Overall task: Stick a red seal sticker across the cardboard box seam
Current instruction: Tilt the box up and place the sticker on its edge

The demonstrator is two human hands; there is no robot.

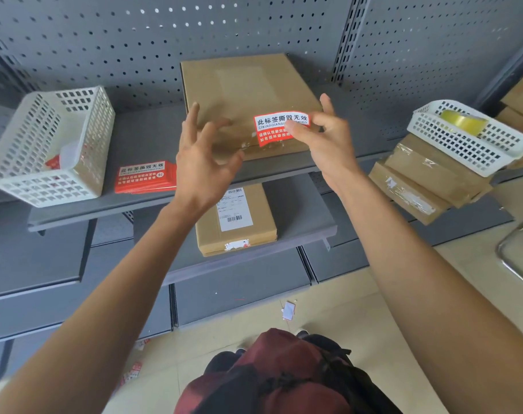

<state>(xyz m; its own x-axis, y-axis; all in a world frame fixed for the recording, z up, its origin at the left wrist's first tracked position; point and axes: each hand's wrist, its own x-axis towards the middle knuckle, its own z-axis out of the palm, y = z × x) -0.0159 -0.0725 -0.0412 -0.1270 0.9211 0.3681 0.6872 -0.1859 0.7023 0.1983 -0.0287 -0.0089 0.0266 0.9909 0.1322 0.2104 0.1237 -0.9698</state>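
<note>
Your right hand (323,141) pinches the red seal sticker (279,128) between thumb and forefinger, other fingers spread, holding it over the front edge of the cardboard box (242,94) lying mid-shelf (141,135). Your left hand (203,156) hovers just beside it, fingers wide and loosely curled, holding nothing. A stack of red stickers (145,177) lies near the shelf's front edge, a white basket (49,144) at its left end.

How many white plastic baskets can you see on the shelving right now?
2. One white basket sits tipped at the left end of the upper shelf, beside the sticker stack. The other rests on stacked cardboard boxes at right, holding a tape roll. None hidden that I can tell.
</note>
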